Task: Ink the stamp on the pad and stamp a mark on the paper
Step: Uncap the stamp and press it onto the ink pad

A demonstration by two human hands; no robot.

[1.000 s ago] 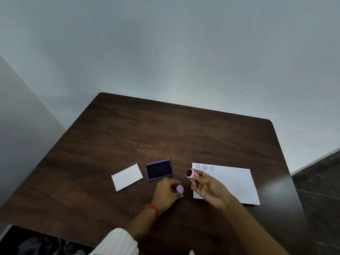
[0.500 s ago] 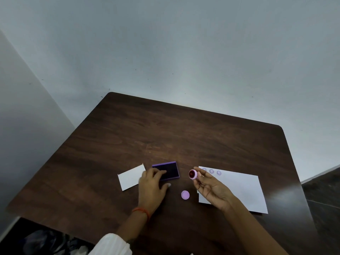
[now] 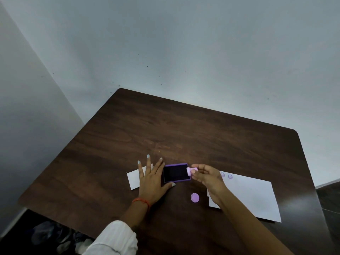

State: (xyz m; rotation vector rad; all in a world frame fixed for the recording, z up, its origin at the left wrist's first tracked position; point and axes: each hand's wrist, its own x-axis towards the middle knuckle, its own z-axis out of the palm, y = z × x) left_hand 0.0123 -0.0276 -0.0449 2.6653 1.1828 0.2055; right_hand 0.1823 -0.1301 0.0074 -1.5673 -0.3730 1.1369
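Observation:
A small pink stamp (image 3: pixel 191 170) is pinched in the fingers of my right hand (image 3: pixel 207 178), lying sideways at the right edge of the purple ink pad (image 3: pixel 175 173). The pad's dark ink surface faces up. My left hand (image 3: pixel 152 181) lies flat with fingers spread, its thumb and forefinger bracing the pad's left side and near corner. The white paper (image 3: pixel 255 196) lies to the right, partly under my right forearm, with two purple round marks (image 3: pixel 226 175) visible near its far left corner.
A round pink cap (image 3: pixel 195 197) lies on the dark wooden table (image 3: pixel 184 129) in front of the pad. A small white card (image 3: pixel 134 178) sits left of the pad, partly under my left hand. Walls stand close behind and to the left.
My right hand has carried the stamp leftward from the paper's edge to the pad's right edge. My left hand has spread flat and braces the pad. The cap stays on the table.

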